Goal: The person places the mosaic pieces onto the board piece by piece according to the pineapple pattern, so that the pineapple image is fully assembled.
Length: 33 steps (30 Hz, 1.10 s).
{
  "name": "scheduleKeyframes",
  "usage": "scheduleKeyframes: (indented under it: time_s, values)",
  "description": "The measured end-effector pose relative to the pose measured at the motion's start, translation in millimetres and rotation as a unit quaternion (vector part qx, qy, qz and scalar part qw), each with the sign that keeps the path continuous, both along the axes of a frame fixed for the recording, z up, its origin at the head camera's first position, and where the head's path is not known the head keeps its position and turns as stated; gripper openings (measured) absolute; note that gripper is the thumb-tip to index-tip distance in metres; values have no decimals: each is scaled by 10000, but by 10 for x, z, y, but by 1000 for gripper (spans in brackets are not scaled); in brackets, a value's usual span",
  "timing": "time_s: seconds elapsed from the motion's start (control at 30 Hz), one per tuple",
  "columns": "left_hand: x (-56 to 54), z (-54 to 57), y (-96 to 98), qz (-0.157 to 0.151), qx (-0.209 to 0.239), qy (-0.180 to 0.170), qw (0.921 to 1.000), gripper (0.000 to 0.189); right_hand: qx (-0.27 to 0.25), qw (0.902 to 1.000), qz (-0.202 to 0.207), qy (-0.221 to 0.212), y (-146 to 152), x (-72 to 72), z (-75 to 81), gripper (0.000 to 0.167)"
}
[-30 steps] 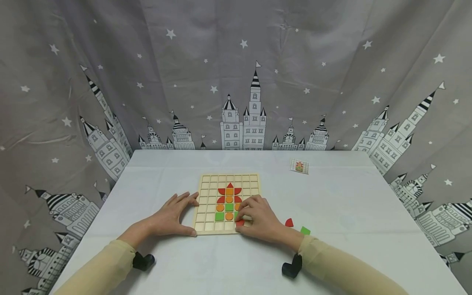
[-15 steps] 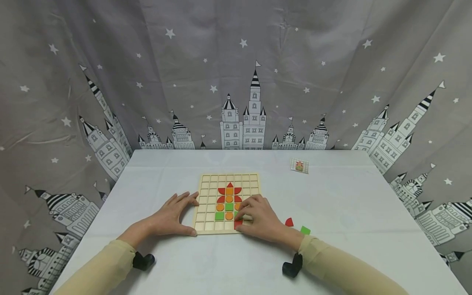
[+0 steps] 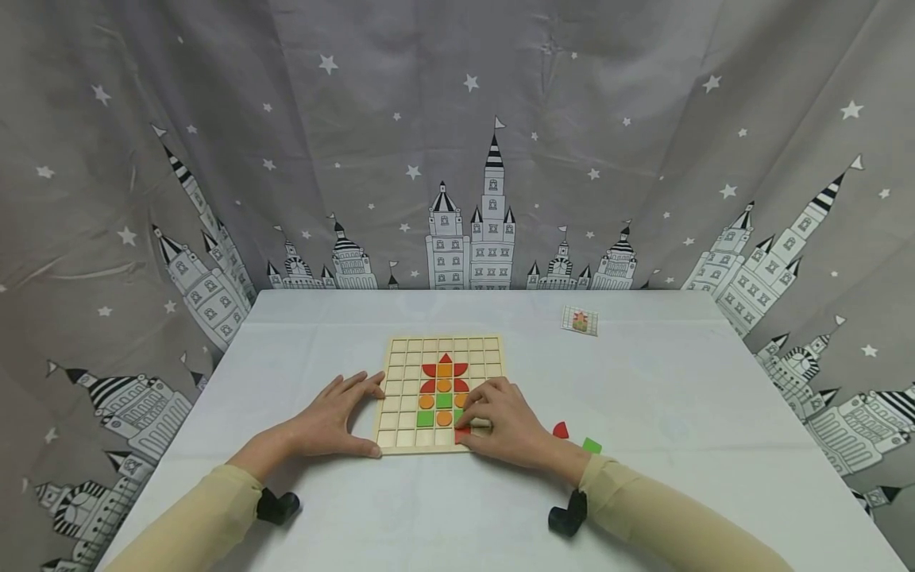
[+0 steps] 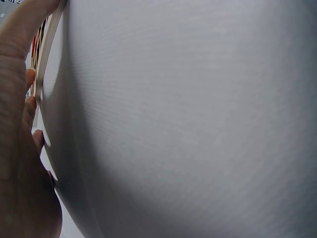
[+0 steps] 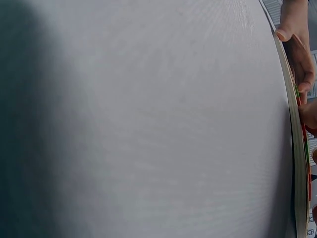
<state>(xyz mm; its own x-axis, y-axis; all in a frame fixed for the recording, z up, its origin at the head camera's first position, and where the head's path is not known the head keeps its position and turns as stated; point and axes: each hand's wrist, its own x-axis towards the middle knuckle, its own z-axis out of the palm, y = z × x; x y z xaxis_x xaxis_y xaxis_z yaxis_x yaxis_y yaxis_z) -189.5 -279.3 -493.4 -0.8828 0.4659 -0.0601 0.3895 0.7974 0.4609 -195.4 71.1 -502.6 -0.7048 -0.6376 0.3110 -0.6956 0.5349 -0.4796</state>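
Note:
A square wooden grid board lies on the white table. Red, orange and green tiles form a flower-like figure on it, with an orange square tile under a red triangle tile. My left hand lies spread along the board's left edge, thumb at the near corner, fingertips at the rim. With curled fingers, my right hand pinches a red tile in the board's front row, thumb at its near side. The hand hides part of this tile and the board's right front portion.
To the right of the right hand lie a loose red tile and a green tile. A small pattern card sits at the back right. Behind the table hangs a grey curtain printed with castles and stars.
The red tile under the right hand has turned and shifted slightly left, now lying flatter in the front row. The right thumb has moved slightly. The left hand stays at the board's edge.

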Motion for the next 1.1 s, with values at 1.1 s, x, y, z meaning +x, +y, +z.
scheduleKeyframes:
  time_s: [1.1]
  values:
    - [19,14,16,108,-44,-71,9999,87,-70,9945,-1036,119,824,-114,202,24]
